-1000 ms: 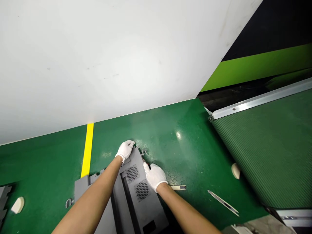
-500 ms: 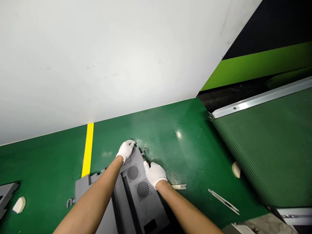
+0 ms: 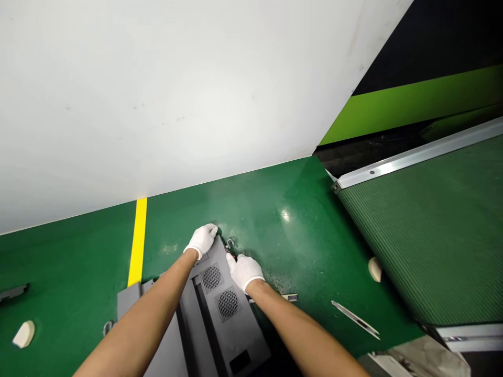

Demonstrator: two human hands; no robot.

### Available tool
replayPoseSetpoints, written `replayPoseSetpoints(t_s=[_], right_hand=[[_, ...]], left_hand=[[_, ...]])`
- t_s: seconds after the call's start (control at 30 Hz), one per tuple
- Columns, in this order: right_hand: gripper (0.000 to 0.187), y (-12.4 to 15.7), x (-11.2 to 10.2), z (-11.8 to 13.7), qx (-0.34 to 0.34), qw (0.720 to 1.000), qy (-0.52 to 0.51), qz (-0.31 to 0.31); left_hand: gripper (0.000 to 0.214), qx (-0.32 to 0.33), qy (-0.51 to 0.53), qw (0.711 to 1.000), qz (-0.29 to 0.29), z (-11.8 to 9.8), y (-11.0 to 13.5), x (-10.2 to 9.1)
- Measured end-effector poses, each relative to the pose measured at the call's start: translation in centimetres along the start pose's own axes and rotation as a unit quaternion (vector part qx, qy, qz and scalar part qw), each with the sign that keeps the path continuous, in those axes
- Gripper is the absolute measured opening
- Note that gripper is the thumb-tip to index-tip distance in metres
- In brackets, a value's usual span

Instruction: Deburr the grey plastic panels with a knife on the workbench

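Note:
A grey plastic panel [image 3: 245,332] with two round vent grilles and dark slots lies in front of me, its near part cut off by the frame. My left hand [image 3: 201,241], in a white glove, has its fingers closed at the panel's far corner. Along the right edge, close to that corner, my right hand [image 3: 245,272] grips with the thumb on top and the other fingers hidden below. A small metal hook [image 3: 230,243] sticks out just beyond the right thumb, beside a tiny red part. Another hook [image 3: 107,328] shows at the panel's left side.
Cream blocks lie on the green floor at left [image 3: 24,334] and right [image 3: 375,269]. Thin pale strips lie to the right, one long strip [image 3: 356,319] apart from the panel. A ribbed green conveyor belt [image 3: 428,235] stands at right; a white wall [image 3: 176,104] rises ahead.
My right hand has slid a little forward along the panel's edge toward the far corner. My left hand stays at the corner. The whole view has shifted slightly.

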State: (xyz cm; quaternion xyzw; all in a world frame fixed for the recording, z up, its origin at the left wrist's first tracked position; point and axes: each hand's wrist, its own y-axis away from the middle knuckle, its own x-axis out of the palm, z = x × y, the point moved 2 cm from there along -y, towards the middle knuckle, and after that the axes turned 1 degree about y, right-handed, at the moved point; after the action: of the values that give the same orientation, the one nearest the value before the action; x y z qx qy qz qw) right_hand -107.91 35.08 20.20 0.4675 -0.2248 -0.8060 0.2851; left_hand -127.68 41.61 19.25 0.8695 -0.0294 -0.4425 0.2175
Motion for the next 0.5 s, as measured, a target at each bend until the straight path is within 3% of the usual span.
replayPoseSetpoints(t_s=[0.1, 0.2, 0.37, 0.5], right_hand=[[0.070, -0.1, 0.3, -0.1, -0.005, 1.000, 0.011, -0.016], [0.069, -0.2, 0.4, -0.2, -0.003, 1.000, 0.014, -0.012], [0.065, -0.3, 0.4, 0.2, -0.002, 0.999, 0.036, 0.007], [0.064, 0.0, 0.5, 0.5, -0.001, 0.998, 0.055, -0.022]], left_hand=[[0.034, 0.069, -0.029, 0.997, 0.019, -2.0, -0.2, 0.2], [0.036, 0.142, -0.082, 0.982, 0.094, -3.7, -0.6, 0.8], [0.045, 0.096, -0.104, 0.964, 0.224, -4.6, -2.8, 2.2], [0.043, 0.088, -0.071, 0.959, 0.259, -5.2, -4.5, 3.2]])
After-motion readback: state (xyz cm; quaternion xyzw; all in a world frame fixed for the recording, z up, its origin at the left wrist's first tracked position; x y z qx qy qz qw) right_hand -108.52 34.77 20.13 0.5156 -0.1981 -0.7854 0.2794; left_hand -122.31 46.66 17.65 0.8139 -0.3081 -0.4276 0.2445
